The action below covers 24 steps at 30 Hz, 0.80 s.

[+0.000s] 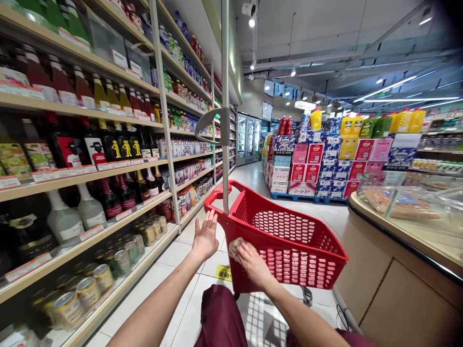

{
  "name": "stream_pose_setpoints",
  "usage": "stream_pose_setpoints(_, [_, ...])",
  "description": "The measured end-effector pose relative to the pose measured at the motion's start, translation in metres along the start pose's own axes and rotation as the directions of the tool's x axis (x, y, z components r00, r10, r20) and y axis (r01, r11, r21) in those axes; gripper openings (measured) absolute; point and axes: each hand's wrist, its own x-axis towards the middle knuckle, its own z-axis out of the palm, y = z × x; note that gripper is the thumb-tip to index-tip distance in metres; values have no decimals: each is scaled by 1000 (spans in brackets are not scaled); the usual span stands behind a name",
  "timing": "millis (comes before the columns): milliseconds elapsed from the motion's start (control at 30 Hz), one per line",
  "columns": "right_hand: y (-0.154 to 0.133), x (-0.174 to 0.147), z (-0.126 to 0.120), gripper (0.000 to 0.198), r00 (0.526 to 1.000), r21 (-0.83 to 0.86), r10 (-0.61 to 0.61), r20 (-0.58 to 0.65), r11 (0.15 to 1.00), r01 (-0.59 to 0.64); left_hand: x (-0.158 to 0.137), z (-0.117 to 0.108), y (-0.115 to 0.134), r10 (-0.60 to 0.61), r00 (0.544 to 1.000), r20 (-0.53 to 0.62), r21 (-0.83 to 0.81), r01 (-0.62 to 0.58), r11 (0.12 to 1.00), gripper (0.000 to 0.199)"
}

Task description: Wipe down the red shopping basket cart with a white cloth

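A red plastic shopping basket cart (249, 284) stands in front of my knees, with pierced sides, small wheels and a tall metal pole topped by a grey handle (217, 126). My right hand (249, 260) presses a crumpled beige cloth (235, 246) against the near side wall of the basket. The cloth is partly hidden under the fingers. My left hand (206, 237) is at the basket's left corner, just below the red rim, with fingers stretched out and nothing in it. Whether its fingertips touch the red plastic, I cannot tell.
Shelves (87, 111) of bottles and cans run along the left. A counter (394, 270) with clear covers stands close on the right. Stacked drink cartons (307, 166) rise beyond the basket. A yellow floor sticker (223, 272) lies on the white tiles.
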Motion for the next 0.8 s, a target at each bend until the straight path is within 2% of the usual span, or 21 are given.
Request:
stream_pose_setpoints(133, [12,6,-9,42,994,-16,92,-66,995,-93,-12,20,19,0,998,-59,-13,0,1000,78])
stream_pose_setpoints(333, [10,-36,5,34,996,-1,79,-27,997,-79,-24,40,46,78,995,-62,-54,-82,995,79])
stream_pose_setpoints(533, [37,-28,-18,40,973,-52,201,-113,977,-208,-26,47,68,97,995,-38,-82,-100,992,77])
stream_pose_setpoints(700, [30,-63,-7,38,985,-31,132,-110,990,-137,-29,54,85,189,982,-18,-105,-190,976,74])
stream_pose_setpoints(800, [42,-72,-17,39,977,-37,162,-136,985,-169,-28,57,94,197,980,-17,-95,-197,976,74])
